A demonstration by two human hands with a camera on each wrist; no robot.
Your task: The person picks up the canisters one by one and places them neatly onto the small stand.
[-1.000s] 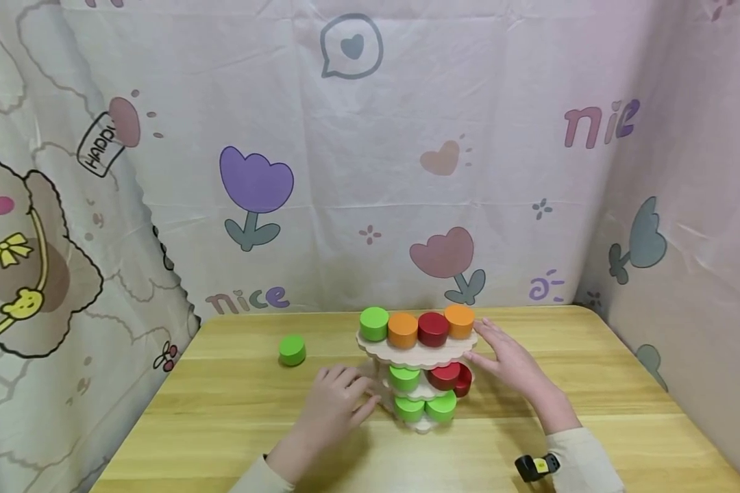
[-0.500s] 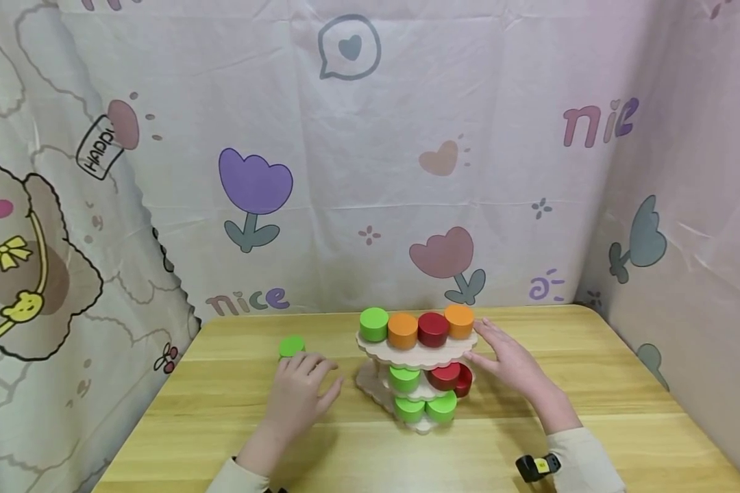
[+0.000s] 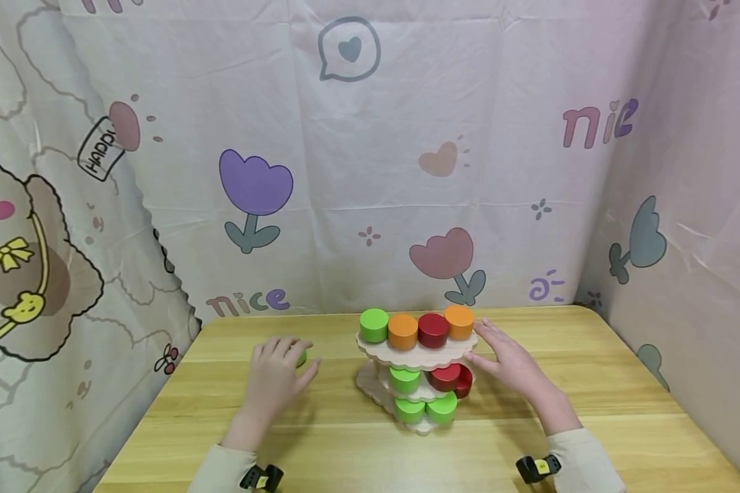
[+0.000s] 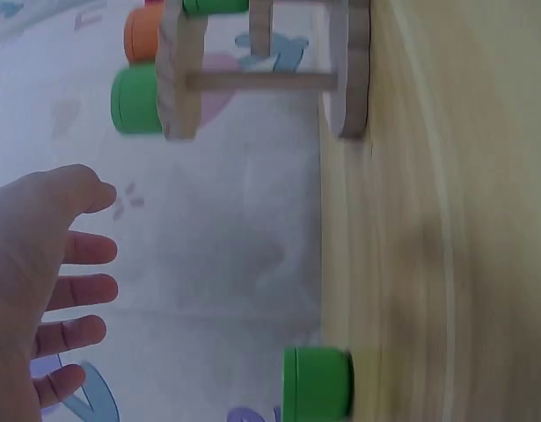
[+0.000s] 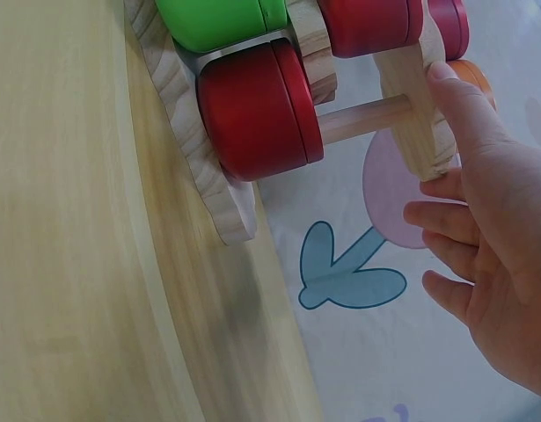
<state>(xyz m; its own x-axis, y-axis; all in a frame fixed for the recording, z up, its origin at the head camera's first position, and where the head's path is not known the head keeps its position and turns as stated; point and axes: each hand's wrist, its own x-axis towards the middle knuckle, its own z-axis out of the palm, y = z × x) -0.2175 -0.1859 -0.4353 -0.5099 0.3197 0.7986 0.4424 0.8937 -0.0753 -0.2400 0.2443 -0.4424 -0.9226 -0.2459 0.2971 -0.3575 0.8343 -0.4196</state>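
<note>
In the head view my left hand hovers over a green round block, partly hiding it. The left wrist view shows that green block standing on the table, apart from the spread, slightly bent fingers. A tiered wooden stand bears green, orange and red round blocks. My right hand holds the right end of its top tier, thumb on one side and index fingertip on the other, as the right wrist view shows. A red block sits on the lowest board beneath.
The wooden table meets a printed cloth backdrop at the back and both sides. On the top tier stand a green block, two orange ones and a red block. Black wrist cameras sit at both cuffs.
My left hand has moved left from beside the stand to over the lone green block, covering most of it. The right hand and the stand have stayed in place.
</note>
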